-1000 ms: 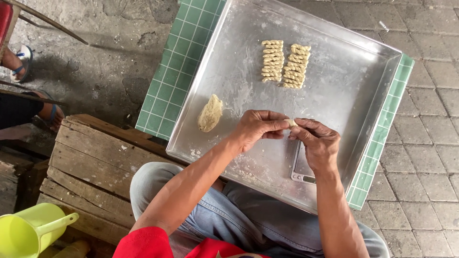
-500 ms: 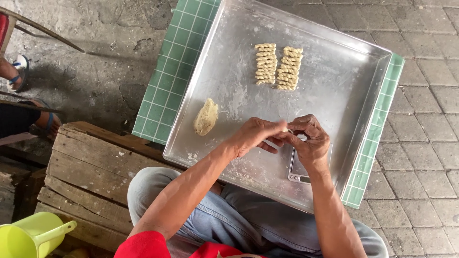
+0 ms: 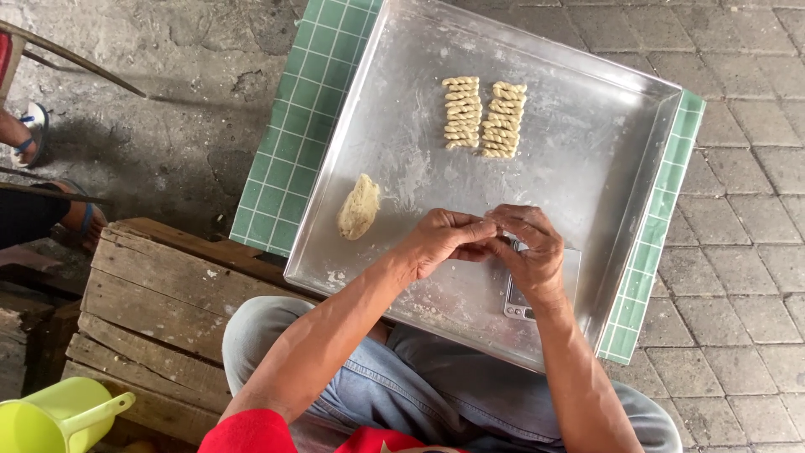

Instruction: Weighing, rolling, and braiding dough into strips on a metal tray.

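Over the metal tray (image 3: 604, 151), your left hand (image 3: 440, 239) and right hand (image 3: 532, 247) meet, fingertips pinched together, probably on a small dough piece, though it is hidden. A dough lump (image 3: 358, 206) lies left; twisted dough rows (image 3: 484, 117) beyond.

Outdoor ground, daylight, seen from above.
Grey paving blocks (image 3: 746, 252) on the right; rough, stained concrete (image 3: 193, 109) on the left. Weathered wooden crate (image 3: 159, 310) at lower left, yellow-green plastic jug (image 3: 50, 419) by its corner. Sandalled foot (image 3: 25, 134) at left edge.
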